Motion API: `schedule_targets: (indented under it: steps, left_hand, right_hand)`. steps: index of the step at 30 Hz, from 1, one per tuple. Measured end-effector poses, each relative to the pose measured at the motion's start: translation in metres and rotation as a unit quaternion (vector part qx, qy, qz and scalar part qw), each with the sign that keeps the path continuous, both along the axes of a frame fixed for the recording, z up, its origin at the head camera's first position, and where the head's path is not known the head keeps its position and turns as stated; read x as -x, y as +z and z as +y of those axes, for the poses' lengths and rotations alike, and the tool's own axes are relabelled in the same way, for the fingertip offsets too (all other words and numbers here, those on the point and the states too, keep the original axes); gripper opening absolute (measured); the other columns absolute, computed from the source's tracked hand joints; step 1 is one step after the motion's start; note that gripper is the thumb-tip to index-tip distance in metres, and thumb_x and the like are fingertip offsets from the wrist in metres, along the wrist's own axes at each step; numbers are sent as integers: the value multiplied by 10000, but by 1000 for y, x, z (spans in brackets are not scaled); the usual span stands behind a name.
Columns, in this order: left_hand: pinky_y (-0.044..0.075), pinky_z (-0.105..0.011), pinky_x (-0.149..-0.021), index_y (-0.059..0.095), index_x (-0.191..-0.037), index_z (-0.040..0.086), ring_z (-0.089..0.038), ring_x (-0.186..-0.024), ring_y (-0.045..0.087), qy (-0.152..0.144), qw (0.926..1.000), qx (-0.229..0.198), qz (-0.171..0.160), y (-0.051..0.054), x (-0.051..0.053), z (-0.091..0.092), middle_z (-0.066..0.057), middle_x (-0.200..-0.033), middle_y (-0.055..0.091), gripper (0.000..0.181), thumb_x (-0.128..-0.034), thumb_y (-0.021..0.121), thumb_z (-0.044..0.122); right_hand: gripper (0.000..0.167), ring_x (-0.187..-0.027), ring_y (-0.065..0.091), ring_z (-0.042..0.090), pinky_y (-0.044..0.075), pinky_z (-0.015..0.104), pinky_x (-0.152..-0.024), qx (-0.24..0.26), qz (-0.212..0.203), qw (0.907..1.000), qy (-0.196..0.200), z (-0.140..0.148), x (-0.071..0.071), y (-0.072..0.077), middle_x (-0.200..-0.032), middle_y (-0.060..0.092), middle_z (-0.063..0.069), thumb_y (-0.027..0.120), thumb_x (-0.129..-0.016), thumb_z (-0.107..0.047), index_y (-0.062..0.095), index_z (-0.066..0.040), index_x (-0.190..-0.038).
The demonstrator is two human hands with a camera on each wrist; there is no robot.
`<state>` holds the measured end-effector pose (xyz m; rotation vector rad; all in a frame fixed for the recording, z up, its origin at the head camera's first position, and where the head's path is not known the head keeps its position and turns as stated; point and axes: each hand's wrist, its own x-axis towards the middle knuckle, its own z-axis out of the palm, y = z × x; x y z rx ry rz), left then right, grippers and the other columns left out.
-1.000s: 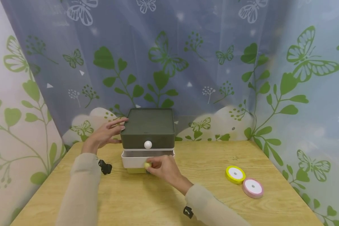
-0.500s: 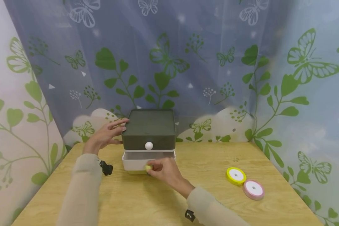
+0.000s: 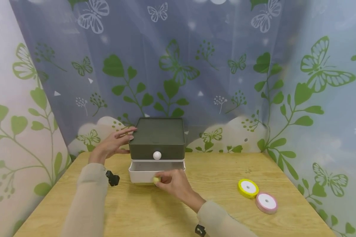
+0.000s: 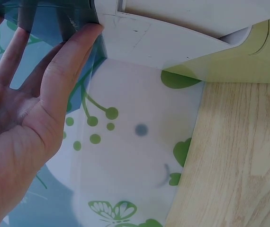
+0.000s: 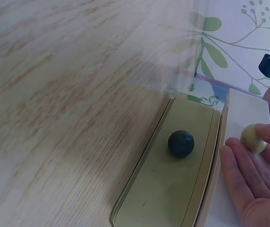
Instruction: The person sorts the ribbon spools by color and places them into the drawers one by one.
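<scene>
The right hand (image 3: 178, 186) pinches the yellow knob (image 3: 157, 180) between thumb and finger. The white drawer (image 3: 138, 177) that this knob belongs to stands part-way out on the near side of the chest, under the dark drawer (image 3: 142, 152). The left hand (image 3: 111, 144) grasps nothing: its fingers are extended, resting against the left side and top edge of the dark tier.

The step seems to be sliding the white drawer by its knob. A level line, straight near to far, should suit it best; a sideways tug could make it bind. A light pinch is probably enough, with the force coming from the forearm. The left hand's steady sideways touch should stop the chest from swivelling or creeping over the table (image 3: 213, 214), and pressing harder could shift the upper tier. The dark knob (image 5: 181, 144) on the bottom drawer (image 5: 170, 189) sits just below, so the knuckles want to ride clear of it. The drawer's end stop is not visible, so slow travel looks wise.
</scene>
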<state>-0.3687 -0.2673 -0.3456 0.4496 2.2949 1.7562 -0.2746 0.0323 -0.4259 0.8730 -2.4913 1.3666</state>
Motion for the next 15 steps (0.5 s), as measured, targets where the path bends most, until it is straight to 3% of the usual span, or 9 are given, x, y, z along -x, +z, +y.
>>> schedule_targets:
  steps: [15]
  left_hand:
    - [492,-613,-1099,299,-1640,211,-497,-1573,139,-1,10000,67,33,-1,1,-1,-137,-1751,53,616,-1089,537,348]
  right_hand:
    - [177,-703,768,157,562,104,-627,59,-63,9999,86,2,-3,-2,-868,806,130,814,-864,-43,818,-27,-1040]
